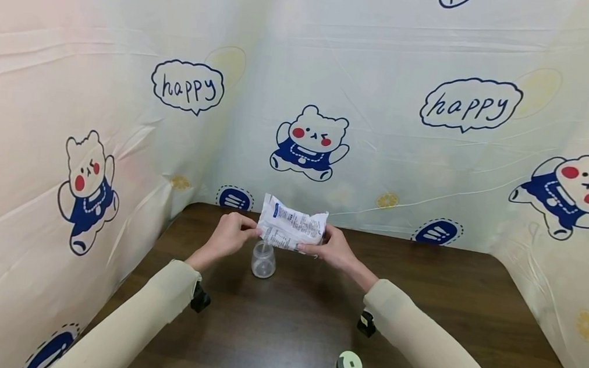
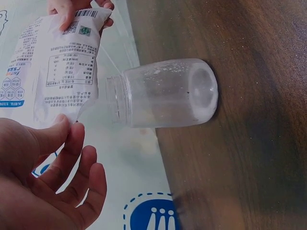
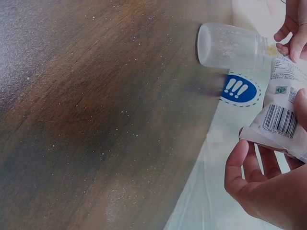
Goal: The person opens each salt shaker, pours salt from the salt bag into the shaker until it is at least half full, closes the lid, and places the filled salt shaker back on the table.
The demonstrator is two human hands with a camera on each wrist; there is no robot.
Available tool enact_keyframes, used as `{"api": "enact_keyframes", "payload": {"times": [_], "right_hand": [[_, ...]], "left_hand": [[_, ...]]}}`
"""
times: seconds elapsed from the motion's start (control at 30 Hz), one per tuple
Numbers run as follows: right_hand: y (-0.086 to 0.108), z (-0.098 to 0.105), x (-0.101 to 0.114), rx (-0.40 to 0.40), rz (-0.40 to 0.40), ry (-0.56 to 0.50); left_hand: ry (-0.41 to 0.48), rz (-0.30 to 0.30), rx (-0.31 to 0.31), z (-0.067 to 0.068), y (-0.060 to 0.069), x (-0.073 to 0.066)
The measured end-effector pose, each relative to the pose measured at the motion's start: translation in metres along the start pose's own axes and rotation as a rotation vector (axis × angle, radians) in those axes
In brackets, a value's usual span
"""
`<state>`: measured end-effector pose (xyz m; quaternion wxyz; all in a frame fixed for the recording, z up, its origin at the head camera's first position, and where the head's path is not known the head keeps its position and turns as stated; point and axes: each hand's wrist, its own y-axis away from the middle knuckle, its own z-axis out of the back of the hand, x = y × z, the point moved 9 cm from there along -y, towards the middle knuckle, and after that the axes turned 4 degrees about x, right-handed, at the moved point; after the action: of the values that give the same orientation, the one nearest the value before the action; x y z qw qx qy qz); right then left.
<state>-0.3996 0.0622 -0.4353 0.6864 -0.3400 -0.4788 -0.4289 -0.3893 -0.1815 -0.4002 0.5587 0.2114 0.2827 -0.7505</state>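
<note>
A white printed bag of salt [image 1: 293, 225] is held tilted above a clear jar [image 1: 264, 260] standing uncapped on the table. My left hand [image 2: 57, 167] pinches the bag's lower corner between thumb and forefinger, close to the jar's mouth. At the bag's other end, by the barcode, my right hand [image 3: 268, 182] grips it with the thumb on the printed face and fingers underneath. A pale stream seems to run from the bag's corner into the jar mouth. Inside, the jar [image 2: 168, 93] has white grains clinging to its wall and a whitish layer at its bottom.
A pale green round lid [image 1: 349, 367] lies near the table's front, right of centre. White specks are scattered over the dark wooden table [image 3: 110, 115]. A printed curtain [image 1: 369, 167] hangs behind the table and along both sides.
</note>
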Motion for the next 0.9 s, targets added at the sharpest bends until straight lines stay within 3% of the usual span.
{"api": "enact_keyframes", "payload": {"times": [0.9], "right_hand": [[-0.0005,-0.0014,0.0011,0.006,0.001,0.004]], "left_hand": [[-0.001,-0.001,-0.006,0.0015,0.0024,0.0014]]}}
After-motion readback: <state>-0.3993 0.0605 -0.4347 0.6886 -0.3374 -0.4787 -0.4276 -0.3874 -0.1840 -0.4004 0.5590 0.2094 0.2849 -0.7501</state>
